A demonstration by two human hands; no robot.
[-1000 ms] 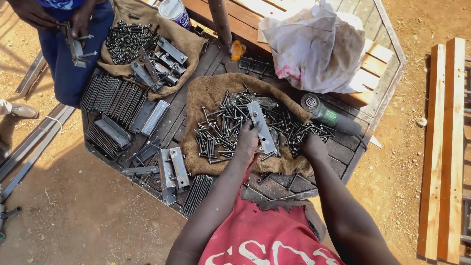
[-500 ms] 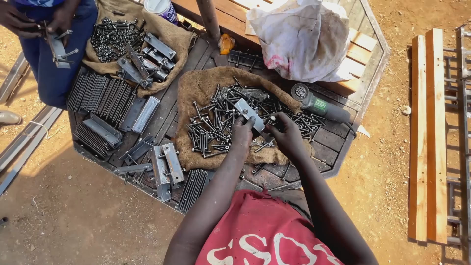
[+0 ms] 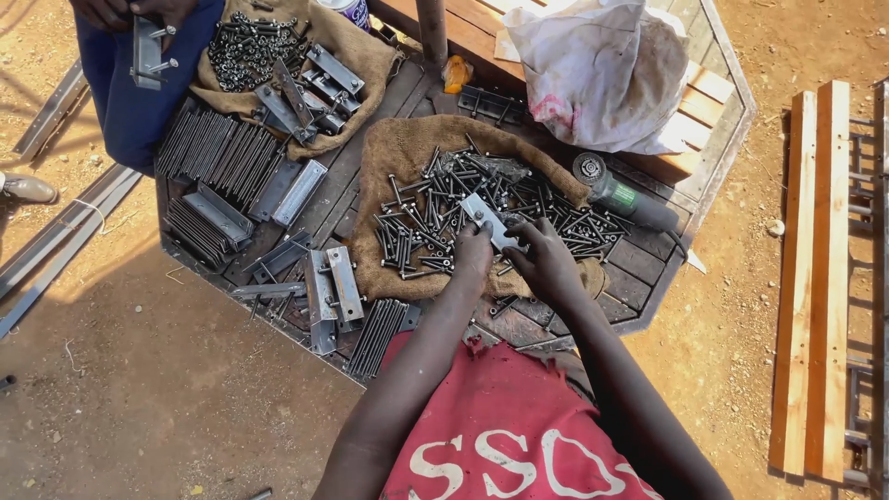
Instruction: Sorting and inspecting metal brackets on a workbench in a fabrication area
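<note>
L hand & R hand both pinched a flat grey metal bracket over dark steel bolts piled on brown burlap sack.

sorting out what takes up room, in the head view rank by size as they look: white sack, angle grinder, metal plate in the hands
1. white sack
2. angle grinder
3. metal plate, partly hidden by the hands

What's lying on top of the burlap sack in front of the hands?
A pile of dark bolts on the burlap sack; both hands hold a metal bracket. Anything beneath is hidden.
</note>
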